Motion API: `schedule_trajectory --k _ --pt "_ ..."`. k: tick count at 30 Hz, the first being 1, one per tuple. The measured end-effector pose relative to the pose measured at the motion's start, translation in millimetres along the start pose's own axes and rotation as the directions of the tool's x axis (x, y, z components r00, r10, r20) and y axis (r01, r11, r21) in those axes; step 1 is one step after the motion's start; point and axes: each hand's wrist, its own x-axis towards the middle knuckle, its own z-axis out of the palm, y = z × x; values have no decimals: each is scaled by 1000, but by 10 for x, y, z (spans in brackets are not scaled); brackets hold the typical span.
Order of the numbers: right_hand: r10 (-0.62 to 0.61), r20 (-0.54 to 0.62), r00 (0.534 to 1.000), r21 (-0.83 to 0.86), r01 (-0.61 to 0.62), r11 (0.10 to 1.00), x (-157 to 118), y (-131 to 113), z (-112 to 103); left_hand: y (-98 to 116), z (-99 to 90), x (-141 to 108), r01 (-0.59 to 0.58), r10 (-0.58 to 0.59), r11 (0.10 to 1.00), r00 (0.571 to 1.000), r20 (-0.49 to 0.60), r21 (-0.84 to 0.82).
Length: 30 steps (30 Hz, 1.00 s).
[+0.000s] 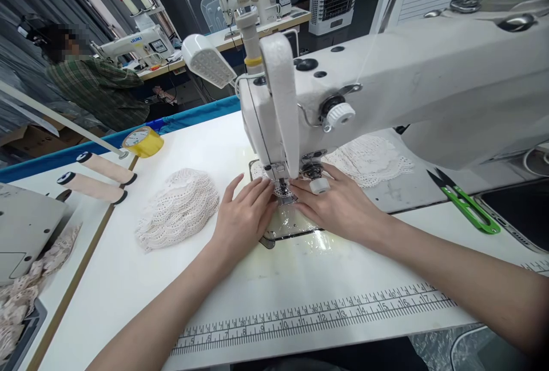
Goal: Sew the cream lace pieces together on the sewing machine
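Observation:
A white sewing machine (274, 108) stands before me, its needle and presser foot (283, 187) down over a small piece of white lace (281, 192). My left hand (244, 214) lies on the left of the foot, fingers stretched out and fingertips by the lace. On the right, my right hand (343, 202) reaches in with fingers spread, the thumb and index near the foot and other fingertips partly hidden behind a white knob. A bunched heap of lace (178, 208) lies left of my left hand. More lace (369, 159) lies behind my right hand, under the machine arm.
Green thread snips (467, 205) and a dark phone (518, 205) lie at the right. Yellow tape (143, 141) and two thread cones (92, 188) are at the left. A printed ruler (317, 319) runs along the front edge. A person (94, 82) sits at another machine behind.

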Motion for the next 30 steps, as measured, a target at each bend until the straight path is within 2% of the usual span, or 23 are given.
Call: schedule_trajectory --k 2,4,7,9,11,14,19,24,27,30 --pt "3 9 1000 -8 -3 1000 1 8 -10 -42 -16 3 10 -12 999 999 52 30" --pt "-6 12 1000 -24 6 1000 -1 19 -27 -47 -49 -9 5 -11 995 998 58 95" --pt "-38 -21 999 -53 37 998 -8 21 -69 0 -122 -31 16 -4 984 998 -64 180" --pt "-50 -63 997 -59 46 997 -13 -5 -95 32 -156 -33 5 16 987 992 -128 159" --pt "-53 -87 995 -51 49 998 -18 -53 -109 45 -157 -21 -44 56 995 988 -141 90" --pt "-65 -84 994 -4 65 998 -29 -135 -103 37 -116 -5 -105 99 992 991 -91 -67" --pt "-67 -65 996 44 70 997 -38 -165 -96 22 -93 -27 17 -23 940 1000 -14 -341" --pt "-57 -82 995 22 59 998 -38 -172 -119 -19 -84 -20 -13 13 937 1000 -2 -349" --pt "-57 -36 998 70 60 996 -47 -210 -110 -33 -61 -9 -15 31 944 999 45 -329" --pt "-9 13 1000 49 8 999 -55 -203 -86 -12 -48 -15 -8 40 953 994 100 -302"
